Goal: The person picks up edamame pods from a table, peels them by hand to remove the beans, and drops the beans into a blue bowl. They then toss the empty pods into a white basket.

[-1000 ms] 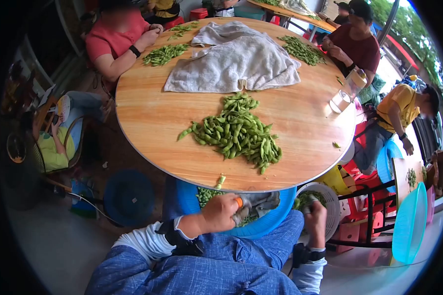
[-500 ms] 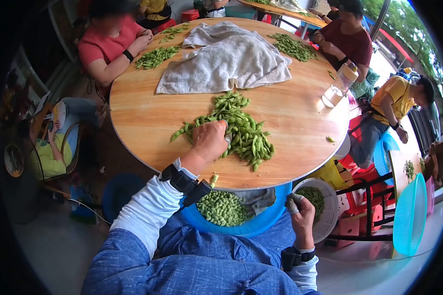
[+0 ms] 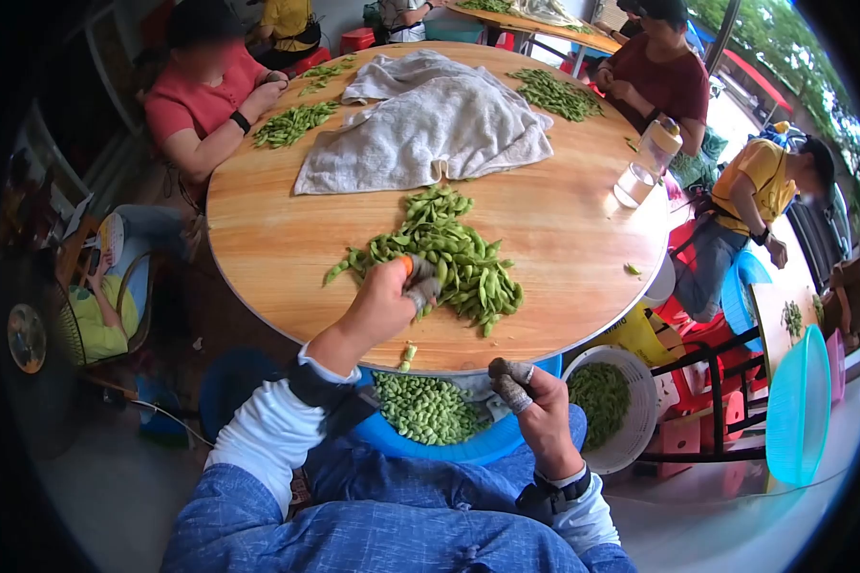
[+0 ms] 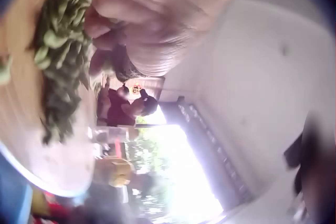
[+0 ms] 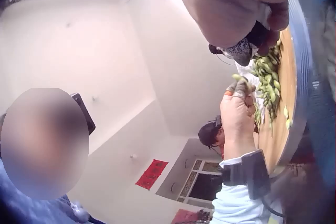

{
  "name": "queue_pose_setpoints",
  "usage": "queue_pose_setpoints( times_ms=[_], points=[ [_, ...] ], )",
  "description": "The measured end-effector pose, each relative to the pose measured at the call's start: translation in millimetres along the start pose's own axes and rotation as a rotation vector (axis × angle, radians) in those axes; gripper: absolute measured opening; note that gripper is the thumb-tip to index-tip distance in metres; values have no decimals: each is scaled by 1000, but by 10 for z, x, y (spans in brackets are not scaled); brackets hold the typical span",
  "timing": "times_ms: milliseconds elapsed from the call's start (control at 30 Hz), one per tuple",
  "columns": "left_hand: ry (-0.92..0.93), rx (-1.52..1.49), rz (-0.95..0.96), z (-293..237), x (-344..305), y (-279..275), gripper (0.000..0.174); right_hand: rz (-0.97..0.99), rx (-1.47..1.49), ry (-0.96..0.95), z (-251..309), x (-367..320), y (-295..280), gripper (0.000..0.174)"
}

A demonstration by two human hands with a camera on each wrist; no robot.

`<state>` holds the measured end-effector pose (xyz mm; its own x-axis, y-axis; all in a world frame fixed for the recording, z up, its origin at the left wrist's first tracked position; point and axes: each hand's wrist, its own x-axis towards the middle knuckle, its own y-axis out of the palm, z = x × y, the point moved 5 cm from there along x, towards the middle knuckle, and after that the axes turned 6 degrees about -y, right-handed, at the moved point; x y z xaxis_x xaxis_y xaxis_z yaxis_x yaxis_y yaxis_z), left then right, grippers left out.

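My left hand (image 3: 377, 304) is over the near side of a heap of green soybean pods (image 3: 468, 272) on the round wooden table. Its fingers wear grey covers and an orange band. In the right wrist view, the fingertips pinch a soybean pod (image 5: 239, 78). My right hand (image 3: 547, 420) hovers by the table's near edge, fingers loosely bent, grey wraps on thumb and forefinger, nothing visible in it. Below, on my lap, a blue basin (image 3: 392, 435) holds shelled beans (image 3: 428, 409) and a grey cloth, partly hidden by the table edge.
A white basket (image 3: 645, 420) with green pods stands right of my knees. A towel (image 3: 420, 134) covers the table's middle, with a clear bottle (image 3: 645, 167) at right. People sit around with pod piles. A turquoise basin (image 3: 799, 411) stands far right.
My left hand rose from over the basin to the pod heap, then drew back slightly, pinching a pod. My right hand moved from beside the white basket up and left toward the table edge.
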<state>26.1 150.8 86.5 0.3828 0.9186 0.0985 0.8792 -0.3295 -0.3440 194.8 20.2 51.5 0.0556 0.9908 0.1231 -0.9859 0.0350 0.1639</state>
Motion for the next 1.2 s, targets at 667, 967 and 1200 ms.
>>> queue_pose_setpoints(
  times_ms=[667, 967, 1200],
  points=[
    [-564, -917, 528, 56, -830, 674, 12, 162, 346, 157, 81, -41, 184, 19],
    [-229, -507, 326, -132, -819, 666, 14, 86, 351, 154, 76, -36, 176, 19],
    [401, 516, 74, -161, -918, 612, 29, 121, 351, 224, -62, -66, 185, 17]
  ],
)
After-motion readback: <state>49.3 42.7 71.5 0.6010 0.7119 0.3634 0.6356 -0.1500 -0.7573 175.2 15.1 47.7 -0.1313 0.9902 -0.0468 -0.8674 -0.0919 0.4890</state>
